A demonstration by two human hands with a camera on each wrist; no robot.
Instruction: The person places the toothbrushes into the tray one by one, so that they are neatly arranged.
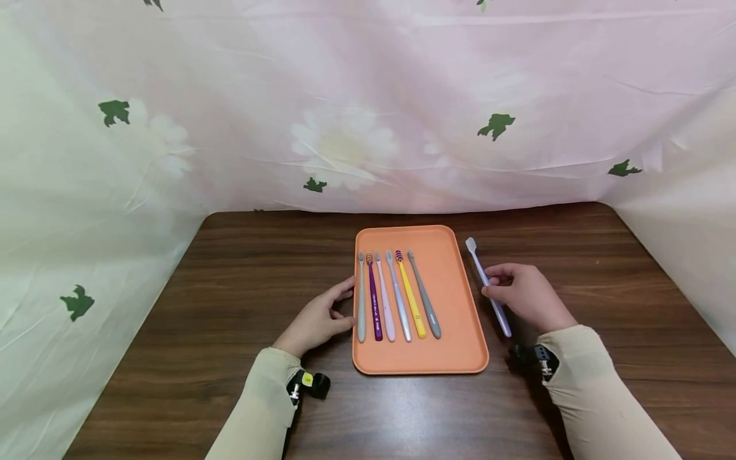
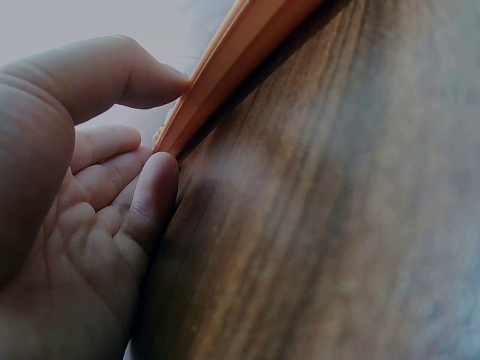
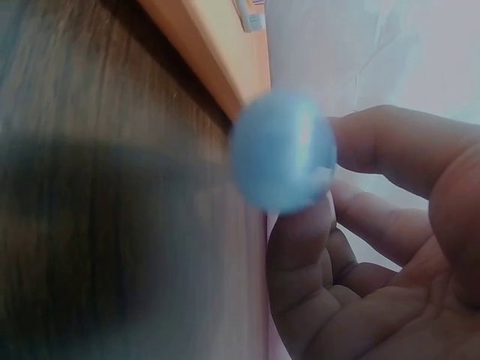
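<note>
My right hand (image 1: 529, 297) pinches a light blue-violet toothbrush (image 1: 501, 317) between thumb and fingers, just right of the orange tray (image 1: 462, 348). Its bristle head points away from me; in the right wrist view the rounded blue handle end (image 3: 281, 150) faces the camera. On the tray several toothbrushes lie side by side, heads at the far end: grey-green (image 1: 361, 313), purple (image 1: 375, 306), pink (image 1: 386, 306), light blue (image 1: 400, 303), yellow (image 1: 411, 300) and dark grey (image 1: 426, 300). My left hand (image 1: 313, 322) touches the tray's left rim with its thumb and fingertips.
The tray stands on a dark brown wooden table (image 1: 253, 268). A pale floral cloth (image 1: 368, 115) with green bird shapes hangs behind the table and along both sides. Each wrist wears a small black camera mount (image 1: 307, 383).
</note>
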